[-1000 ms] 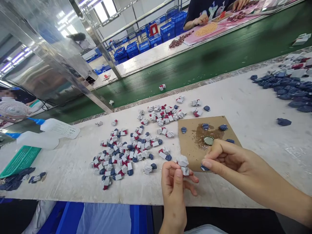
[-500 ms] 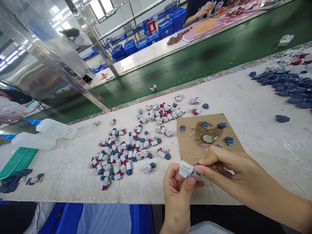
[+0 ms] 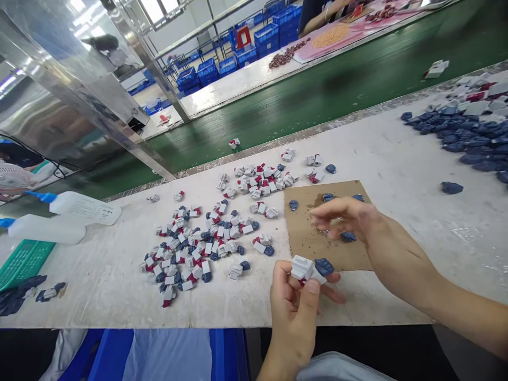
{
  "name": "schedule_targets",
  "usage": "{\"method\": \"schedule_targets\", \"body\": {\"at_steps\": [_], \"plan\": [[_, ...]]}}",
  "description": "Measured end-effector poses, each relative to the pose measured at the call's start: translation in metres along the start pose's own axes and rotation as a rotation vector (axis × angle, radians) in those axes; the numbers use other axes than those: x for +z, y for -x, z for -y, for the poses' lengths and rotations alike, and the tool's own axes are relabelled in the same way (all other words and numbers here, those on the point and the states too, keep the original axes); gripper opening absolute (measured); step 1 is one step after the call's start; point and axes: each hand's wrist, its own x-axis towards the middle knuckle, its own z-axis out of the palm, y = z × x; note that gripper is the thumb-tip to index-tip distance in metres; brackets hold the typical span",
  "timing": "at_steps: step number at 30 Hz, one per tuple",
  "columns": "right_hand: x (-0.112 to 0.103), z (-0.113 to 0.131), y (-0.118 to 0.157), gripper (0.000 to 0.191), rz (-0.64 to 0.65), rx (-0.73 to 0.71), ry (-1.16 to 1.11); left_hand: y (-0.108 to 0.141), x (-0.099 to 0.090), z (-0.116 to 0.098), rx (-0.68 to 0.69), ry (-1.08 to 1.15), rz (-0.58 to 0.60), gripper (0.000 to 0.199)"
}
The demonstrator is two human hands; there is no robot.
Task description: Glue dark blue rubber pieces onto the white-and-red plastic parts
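Note:
My left hand (image 3: 293,323) is closed around a small moulded piece (image 3: 302,268) of stepped light-grey blocks with a dark red part below. At its right end sits a blue rock-like lump (image 3: 324,266). My right hand (image 3: 367,230) is apart from it, above a brown cardboard sheet (image 3: 299,243), fingers stretched out and holding nothing. On the cardboard, blue lumps (image 3: 348,236) lie around a wet brown stain. The bottle cap there is hidden behind my right hand.
Similar grey, red and blue pieces (image 3: 194,248) cover the table's middle. Loose blue lumps (image 3: 456,132) are heaped at right. Two white bottles (image 3: 85,208) and a green basket (image 3: 27,259) stand left. Behind runs a green belt (image 3: 317,100); a person's arm (image 3: 321,18) shows beyond.
My right hand has left the piece and moved up over the cardboard, its fingers now apart. The blue lump on the held piece has come into view. Pieces on the green belt have shifted left.

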Motion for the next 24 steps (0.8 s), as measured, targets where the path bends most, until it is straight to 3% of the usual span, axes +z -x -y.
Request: {"method": "schedule_targets", "body": {"at_steps": [4, 7, 11, 18, 21, 24], "plan": [[0.024, 0.018, -0.010, 0.067, 0.214, 0.375, -0.306, 0.004, 0.000, 0.004, 0.036, -0.148, 0.046, 0.046], [0.037, 0.024, -0.008, 0.068, 0.293, 0.530, -0.441, 0.006, 0.002, 0.012, 0.107, -0.300, -0.047, 0.040], [0.041, 0.013, -0.001, 0.069, 0.280, 0.493, -0.543, 0.007, 0.001, 0.026, 0.226, -0.335, -0.184, 0.031], [0.068, -0.009, 0.012, 0.064, 0.250, 0.472, -0.677, 0.014, -0.029, 0.031, 0.269, -0.552, -0.167, 0.038], [0.084, -0.002, 0.006, 0.064, 0.337, 0.491, -0.690, 0.021, -0.052, 0.013, 0.257, -0.717, -0.199, 0.044], [0.090, -0.003, -0.005, 0.065, 0.306, 0.435, -0.643, 0.026, -0.089, -0.032, 0.278, -0.785, -0.189, 0.055]]}}
